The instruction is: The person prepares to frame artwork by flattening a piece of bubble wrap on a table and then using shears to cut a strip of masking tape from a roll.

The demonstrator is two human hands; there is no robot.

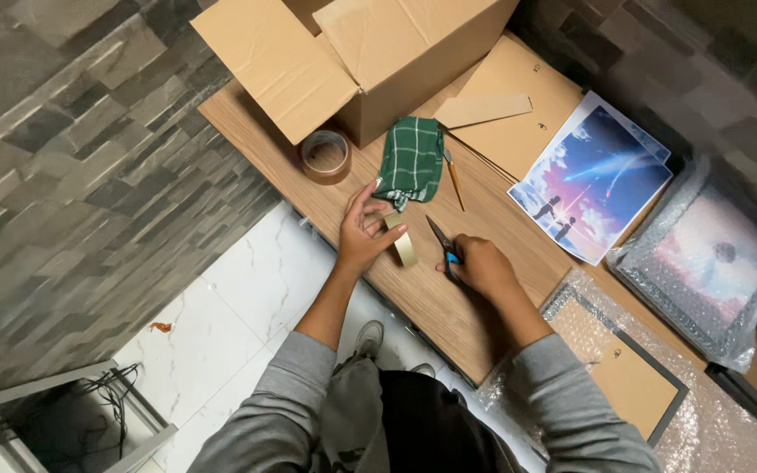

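our left hand (363, 235) pinching a strip of tape (403, 245) on the wooden table (431, 302), just below a green checked cloth (411, 161), our right hand (482, 265) clamped on blue-handled scissors (442, 243), blades apart beside the tape

A brown wooden desk (431, 302) carries the things. On it stand an open cardboard box (370, 52) and a roll of brown tape (325, 155) just beside it. A green checked cloth (411, 162), a pencil (454, 180), flat cardboard sheets (519, 96), a sky picture (590, 182) and bubble wrap (711, 429) with a frame lie there too.
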